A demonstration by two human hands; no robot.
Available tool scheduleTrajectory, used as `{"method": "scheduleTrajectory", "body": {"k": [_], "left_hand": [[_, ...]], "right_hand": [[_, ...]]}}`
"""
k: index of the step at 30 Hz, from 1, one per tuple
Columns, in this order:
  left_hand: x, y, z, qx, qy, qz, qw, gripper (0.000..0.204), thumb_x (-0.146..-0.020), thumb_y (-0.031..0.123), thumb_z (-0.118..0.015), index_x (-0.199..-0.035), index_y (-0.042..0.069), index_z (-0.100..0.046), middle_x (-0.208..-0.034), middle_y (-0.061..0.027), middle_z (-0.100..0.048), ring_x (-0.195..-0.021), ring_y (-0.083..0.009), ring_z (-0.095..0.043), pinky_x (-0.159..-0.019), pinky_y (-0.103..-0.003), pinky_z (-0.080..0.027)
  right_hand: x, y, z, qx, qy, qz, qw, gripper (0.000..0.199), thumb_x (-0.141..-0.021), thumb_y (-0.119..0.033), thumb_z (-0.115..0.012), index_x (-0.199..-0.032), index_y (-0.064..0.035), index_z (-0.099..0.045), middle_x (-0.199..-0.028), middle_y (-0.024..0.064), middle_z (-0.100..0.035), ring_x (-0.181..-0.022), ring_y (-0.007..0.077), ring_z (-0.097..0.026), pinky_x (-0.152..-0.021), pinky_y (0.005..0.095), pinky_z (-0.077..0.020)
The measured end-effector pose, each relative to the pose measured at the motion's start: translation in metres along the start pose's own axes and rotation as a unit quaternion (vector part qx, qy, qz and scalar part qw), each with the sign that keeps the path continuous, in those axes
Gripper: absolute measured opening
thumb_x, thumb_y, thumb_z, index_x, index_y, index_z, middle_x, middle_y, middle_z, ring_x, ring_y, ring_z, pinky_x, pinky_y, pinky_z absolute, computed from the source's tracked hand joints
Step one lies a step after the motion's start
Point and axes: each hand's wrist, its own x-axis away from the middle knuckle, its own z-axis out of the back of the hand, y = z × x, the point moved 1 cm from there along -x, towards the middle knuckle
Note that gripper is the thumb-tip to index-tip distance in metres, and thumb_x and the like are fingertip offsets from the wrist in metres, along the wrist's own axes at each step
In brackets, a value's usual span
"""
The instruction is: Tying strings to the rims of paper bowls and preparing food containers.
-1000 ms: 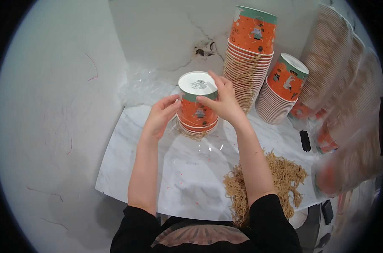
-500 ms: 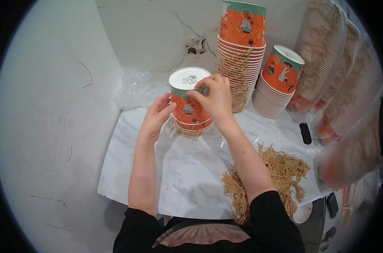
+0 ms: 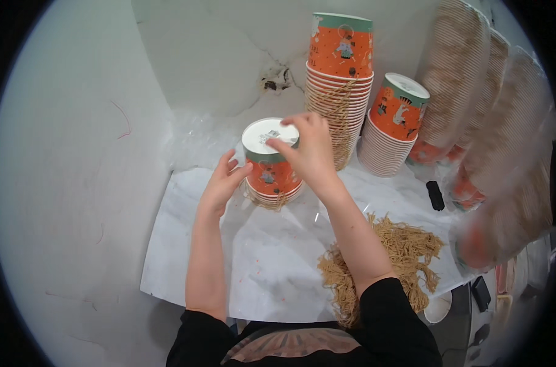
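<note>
A short stack of orange and green paper cups [image 3: 270, 174] stands upside down on the table, white base up. Tan cord shows around its lower rims. My left hand [image 3: 224, 183] is at the left side of this stack, fingers spread, the tips close to or touching the wall. Over the right edge of the white base is my right hand [image 3: 310, 150], thumb and fingers apart with nothing seen between them; whether it touches the base I cannot tell. A loose heap of tan cords [image 3: 406, 251] lies under and beside my right forearm.
Behind stands a tall upturned cup stack [image 3: 341, 49] with cords draped down its rims. To its right are a shorter cup stack [image 3: 402, 107] and bagged cup sleeves [image 3: 455, 73]. A black object [image 3: 435, 196] lies near them. Crumpled clear plastic [image 3: 198, 140] sits at the back left.
My right hand has risen from the top cup's side to over its base, its fingers opening. My left hand has eased slightly outward. The whole view has shifted a little.
</note>
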Motion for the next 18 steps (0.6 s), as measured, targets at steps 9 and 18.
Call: {"method": "scheduleTrajectory", "body": {"k": [9, 18], "left_hand": [[0.015, 0.021, 0.030, 0.074, 0.058, -0.062, 0.994, 0.081, -0.090, 0.035, -0.073, -0.155, 0.010, -0.031, -0.148, -0.0167, -0.042, -0.137, -0.0259, -0.043, -0.112, -0.046, -0.034], [0.030, 0.041, 0.035, 0.089, 0.082, -0.095, 0.988, 0.081, -0.092, 0.039, -0.070, -0.154, 0.004, -0.031, -0.150, -0.0167, -0.039, -0.138, -0.0267, -0.043, -0.113, -0.045, -0.034]], "right_hand": [[-0.098, 0.071, 0.143, 0.083, 0.335, 0.028, 0.938, 0.065, -0.084, -0.034, -0.076, -0.136, -0.0047, -0.049, -0.134, 0.0254, -0.042, -0.126, 0.0403, -0.039, -0.107, 0.0472, -0.0352], [-0.073, 0.178, 0.209, 0.212, 0.138, -0.128, 0.959, 0.032, -0.077, -0.029, -0.080, -0.100, -0.0085, -0.077, -0.105, 0.0203, -0.069, -0.105, 0.0355, -0.064, -0.092, 0.0412, -0.0496]]}}
